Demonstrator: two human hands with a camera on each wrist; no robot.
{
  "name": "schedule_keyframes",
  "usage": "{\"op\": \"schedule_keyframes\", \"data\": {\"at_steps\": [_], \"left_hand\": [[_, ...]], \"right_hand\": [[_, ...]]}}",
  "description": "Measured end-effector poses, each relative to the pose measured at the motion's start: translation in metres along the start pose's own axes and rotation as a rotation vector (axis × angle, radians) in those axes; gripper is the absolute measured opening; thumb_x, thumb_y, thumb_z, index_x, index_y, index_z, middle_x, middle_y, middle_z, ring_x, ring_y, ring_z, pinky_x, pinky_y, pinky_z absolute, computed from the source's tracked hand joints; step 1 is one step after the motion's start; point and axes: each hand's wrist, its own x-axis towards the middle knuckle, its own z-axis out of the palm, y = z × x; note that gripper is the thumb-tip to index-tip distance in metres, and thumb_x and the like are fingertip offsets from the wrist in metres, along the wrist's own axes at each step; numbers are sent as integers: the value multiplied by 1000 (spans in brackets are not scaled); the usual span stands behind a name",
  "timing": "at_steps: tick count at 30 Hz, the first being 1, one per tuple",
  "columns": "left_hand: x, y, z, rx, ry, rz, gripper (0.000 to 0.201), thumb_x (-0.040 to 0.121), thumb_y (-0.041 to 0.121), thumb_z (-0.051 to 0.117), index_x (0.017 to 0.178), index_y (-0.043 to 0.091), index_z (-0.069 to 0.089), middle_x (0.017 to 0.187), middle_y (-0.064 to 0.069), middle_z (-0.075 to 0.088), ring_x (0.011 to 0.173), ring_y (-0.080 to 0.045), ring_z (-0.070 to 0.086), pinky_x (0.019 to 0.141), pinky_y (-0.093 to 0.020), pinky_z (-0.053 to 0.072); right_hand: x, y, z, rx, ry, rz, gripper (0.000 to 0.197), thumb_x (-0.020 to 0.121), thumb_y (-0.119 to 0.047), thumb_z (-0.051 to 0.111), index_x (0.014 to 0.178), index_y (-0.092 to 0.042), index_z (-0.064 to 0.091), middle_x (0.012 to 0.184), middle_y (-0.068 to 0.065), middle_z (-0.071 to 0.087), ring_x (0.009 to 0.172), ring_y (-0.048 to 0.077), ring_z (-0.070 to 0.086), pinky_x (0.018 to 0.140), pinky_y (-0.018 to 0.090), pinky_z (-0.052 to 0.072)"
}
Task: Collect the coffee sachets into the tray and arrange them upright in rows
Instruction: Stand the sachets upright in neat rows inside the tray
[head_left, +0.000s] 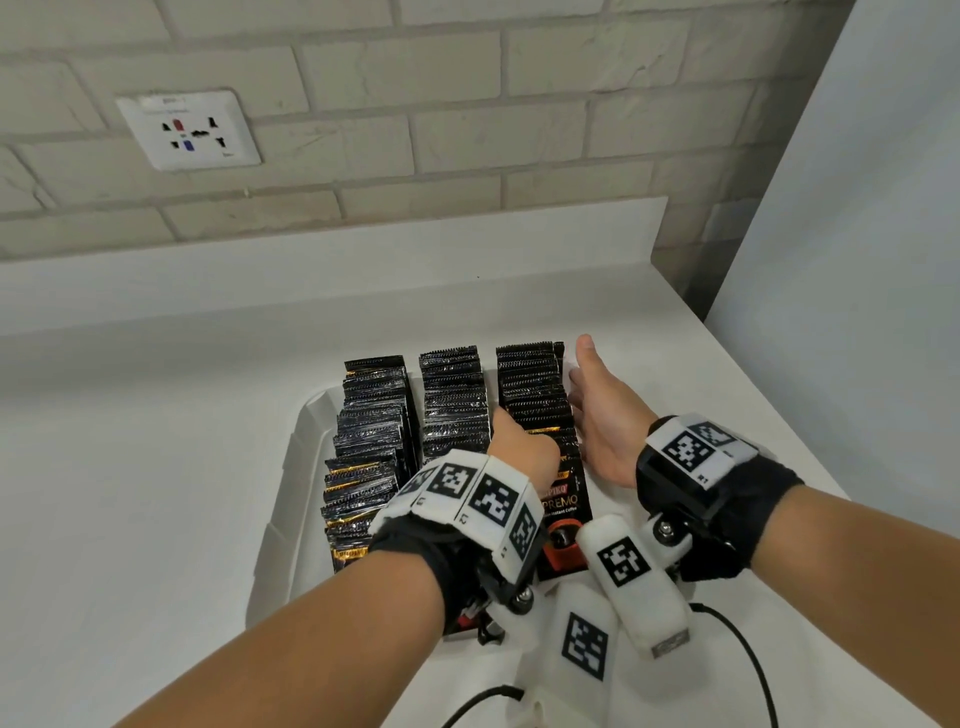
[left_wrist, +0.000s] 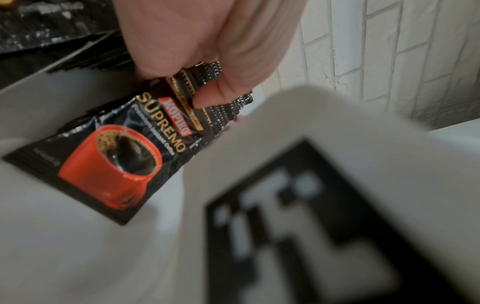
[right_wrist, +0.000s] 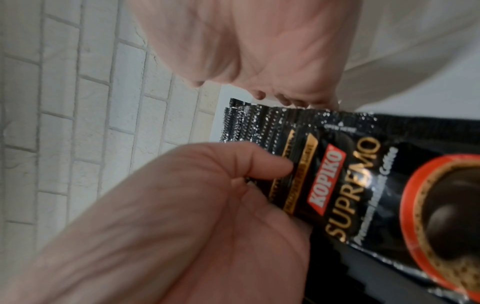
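Glossy foil sachets, matt white everything else

From my end the coffee sachets (head_left: 530, 384) at frame centre look like shiny black foil with crimped, glinting top seals; the front sachet (left_wrist: 124, 156) has a glossy printed face. The tray (head_left: 291, 467) reads as smooth matt white, plastic by the look of it. The surface (head_left: 130, 441) is smooth matt white, and the wall (head_left: 467, 104) in the upper frame is rough, painted brick.

Front sachet (left_wrist: 109, 156) label: "KOPIKO", "SUPREMO"; smaller print unreadable.
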Motion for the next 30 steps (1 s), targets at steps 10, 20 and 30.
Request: {"op": "schedule_keyframes", "data": {"at_steps": [10, 20, 30], "left_hand": [[0, -2, -1, 121, 19, 11, 58, 79, -3, 47, 135, 12, 37, 126, -18, 54, 117, -37, 51, 101, -49, 41], [-4, 0, -2, -27, -15, -5, 83, 53, 6, 51, 134, 14, 34, 122, -19, 55, 114, -37, 53, 99, -51, 43], [-7, 17, -6, -230, -67, -43, 79, 47, 21, 50, 125, 14, 41, 101, -12, 59, 98, -33, 60, 96, -51, 46]], "right_hand": [[10, 2, 0, -70, 4, -10, 58, 96, -53, 17, 103, -15, 60, 101, 7, 66, 91, 16, 63, 77, 26, 50], [18, 7, 0, -34, 15, -15, 66, 93, -59, 23, 121, -10, 56, 117, 16, 63, 107, 27, 62, 96, 42, 46], [15, 9, -6, -28, -76, -48, 71, 94, -58, 14, 122, -7, 56, 121, 19, 60, 114, 29, 57, 96, 36, 45]]}}
